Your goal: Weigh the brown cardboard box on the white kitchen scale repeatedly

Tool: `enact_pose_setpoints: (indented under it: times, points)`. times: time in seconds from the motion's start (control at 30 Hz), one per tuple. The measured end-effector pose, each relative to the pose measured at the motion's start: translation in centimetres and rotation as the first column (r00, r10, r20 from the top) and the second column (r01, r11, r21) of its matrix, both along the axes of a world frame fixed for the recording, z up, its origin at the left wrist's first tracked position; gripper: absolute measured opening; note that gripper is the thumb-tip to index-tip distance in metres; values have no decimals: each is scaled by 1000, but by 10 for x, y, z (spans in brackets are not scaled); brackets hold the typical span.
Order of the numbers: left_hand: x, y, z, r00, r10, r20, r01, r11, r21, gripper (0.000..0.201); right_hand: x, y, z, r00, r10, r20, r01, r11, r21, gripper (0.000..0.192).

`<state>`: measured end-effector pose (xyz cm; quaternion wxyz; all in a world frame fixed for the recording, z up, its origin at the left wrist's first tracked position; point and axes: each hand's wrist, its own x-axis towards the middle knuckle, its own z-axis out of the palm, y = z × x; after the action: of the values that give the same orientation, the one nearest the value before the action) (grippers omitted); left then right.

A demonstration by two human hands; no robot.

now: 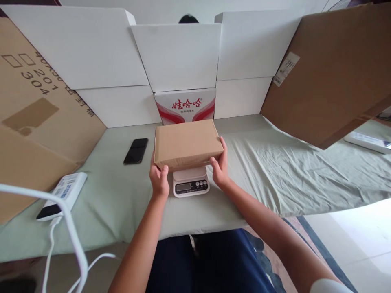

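Observation:
A closed brown cardboard box [187, 142] is held level between my two hands, over a white digital kitchen scale [191, 188]. My left hand [159, 178] grips its near left corner, thumb on the front side. At the near right corner, my right hand [220, 163] grips it with the thumb on the front and fingers along the side. The scale's display and buttons face me, while its platform is mostly hidden under the box. Whether the box rests on the platform I cannot tell.
A black phone [136, 151] lies left of the box. Farther left sits a white power bank [62, 196] with a cable [65, 219]. White boxes [180, 57] line the back; big cardboard pieces [332, 73] stand at both sides. A green cloth [122, 203] covers the table.

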<state>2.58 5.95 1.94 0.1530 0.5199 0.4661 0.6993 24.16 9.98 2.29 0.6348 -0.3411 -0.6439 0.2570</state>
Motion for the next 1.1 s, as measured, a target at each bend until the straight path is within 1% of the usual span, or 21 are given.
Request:
enact_pose_setpoints:
  times: [0.1, 0.2, 0.47, 0.67, 0.73, 0.77, 0.87, 0.9, 1.0, 1.1]
  points:
    - [-1, 7, -4, 1000, 29, -7, -29, 999, -38, 58, -2, 4, 2, 1000, 3, 3, -3, 1000, -30, 77]
    - [-4, 12, -7, 999, 41, -11, -42, 998, -44, 57, -2, 7, 2, 1000, 10, 2, -10, 998, -55, 77]
    - [-5, 14, -6, 999, 34, 10, -34, 999, -42, 55, -4, 7, 2, 1000, 19, 2, -19, 998, -68, 77]
    - [-4, 14, -8, 999, 32, 22, -31, 999, -27, 62, -5, 7, 0, 1000, 21, 8, -20, 997, -70, 76]
    - [-5, 15, -9, 999, 41, 21, -40, 999, -8, 65, -1, 13, 1, 999, 23, -34, -25, 997, -69, 74]
    - [-6, 16, -9, 999, 43, 29, -43, 999, 1, 67, 2, 17, 1, 996, 15, -88, -21, 997, -73, 72]
    - [-11, 19, -13, 994, 55, 97, -57, 998, 24, 69, 15, 34, 3, 952, -70, -299, 34, 992, -125, 70]
    - [-13, 21, -14, 991, 63, 121, -66, 997, 27, 69, 19, 40, 4, 933, -106, -344, 56, 987, -151, 68]
    - [-17, 23, -16, 983, 76, 166, -83, 996, 31, 69, 27, 49, 5, 910, -162, -381, 89, 975, -202, 66]
    - [-17, 23, -15, 982, 60, 181, -67, 997, 32, 69, 24, 47, 1, 926, -129, -355, 61, 979, -195, 67]
